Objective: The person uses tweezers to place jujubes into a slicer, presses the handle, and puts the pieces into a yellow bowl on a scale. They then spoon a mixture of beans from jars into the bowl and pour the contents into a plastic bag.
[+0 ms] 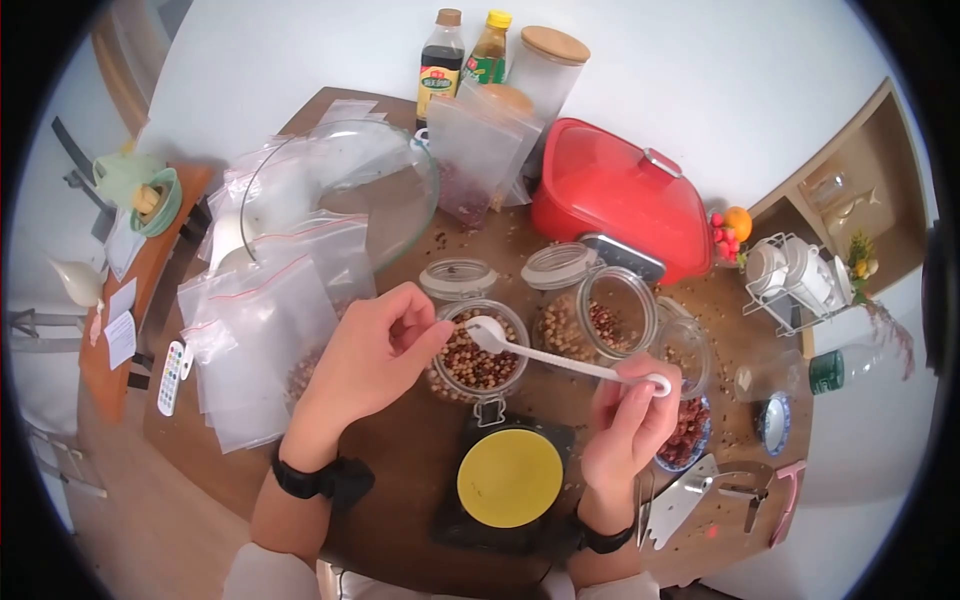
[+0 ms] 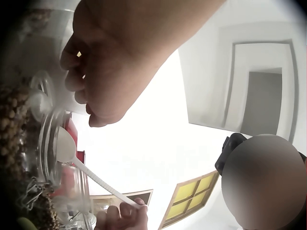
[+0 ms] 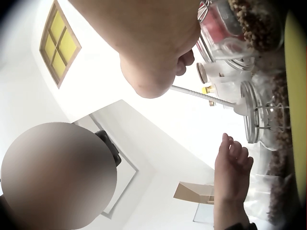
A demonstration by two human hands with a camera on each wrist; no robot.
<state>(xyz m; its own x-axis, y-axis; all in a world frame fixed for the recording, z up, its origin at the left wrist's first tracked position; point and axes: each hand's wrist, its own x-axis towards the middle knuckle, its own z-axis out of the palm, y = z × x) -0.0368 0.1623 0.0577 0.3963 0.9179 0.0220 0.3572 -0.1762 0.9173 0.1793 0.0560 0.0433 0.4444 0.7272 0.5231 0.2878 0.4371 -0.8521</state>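
My right hand (image 1: 630, 430) pinches the end of a long-handled white spoon (image 1: 570, 364) between thumb and fingers. The spoon's bowl (image 2: 65, 145) is at the mouth of an open clip-top glass jar (image 1: 480, 385) filled with brown and reddish peppercorn-like grains. To the left of that jar, my left hand (image 1: 370, 355) hovers with loosely bent fingers, its thumb close to the rim and nothing visible in its grasp. A second open glass jar (image 1: 570, 325), partly filled with similar grains, stands just to the right.
A yellow round plate (image 1: 510, 478) lies on a dark square base in front. Clear zip bags (image 1: 265, 340) and a glass lid (image 1: 436, 185) are on the left. Behind stand a red lidded cooker (image 1: 620, 200) and sauce bottles (image 1: 440, 65). A bowl of reddish bits (image 1: 690, 435) sits right.
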